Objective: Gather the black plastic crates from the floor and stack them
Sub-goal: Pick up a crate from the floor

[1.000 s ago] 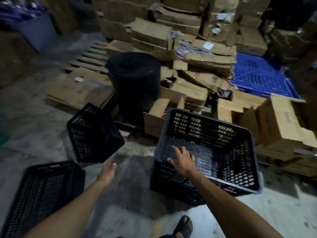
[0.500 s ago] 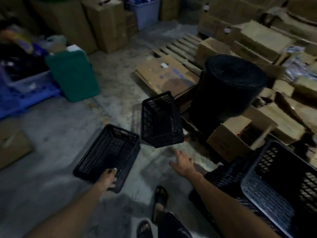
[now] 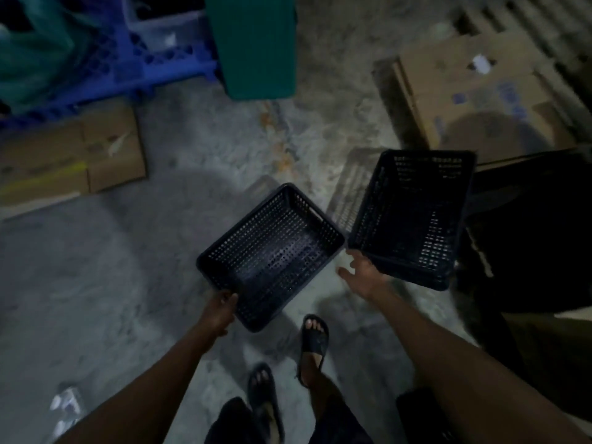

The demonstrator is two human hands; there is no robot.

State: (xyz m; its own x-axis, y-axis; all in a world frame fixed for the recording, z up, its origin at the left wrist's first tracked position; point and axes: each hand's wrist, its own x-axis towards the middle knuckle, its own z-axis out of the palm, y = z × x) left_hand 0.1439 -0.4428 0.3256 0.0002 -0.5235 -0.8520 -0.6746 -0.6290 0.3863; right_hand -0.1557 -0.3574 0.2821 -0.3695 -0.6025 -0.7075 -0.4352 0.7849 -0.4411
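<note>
Two black perforated plastic crates lie on the concrete floor in front of me. My left hand (image 3: pixel 219 310) grips the near rim of the left crate (image 3: pixel 272 254), which sits open side up. The right crate (image 3: pixel 413 216) is tilted, its opening turned toward me. My right hand (image 3: pixel 363 274) is at that crate's near lower corner, fingers spread and touching the rim; whether they have closed on it is unclear. My two feet in dark sandals stand just behind the crates.
A flattened cardboard box (image 3: pixel 480 94) lies on a wooden pallet behind the right crate. A large black drum (image 3: pixel 538 232) stands at the right. A green bin (image 3: pixel 256 43), a blue pallet (image 3: pixel 128 68) and a cardboard box (image 3: pixel 70 158) lie at the back left.
I have turned left and stepped toward the two floor crates. My left hand has closed on the left crate's rim, and my right hand has reached the tilted crate's corner.
</note>
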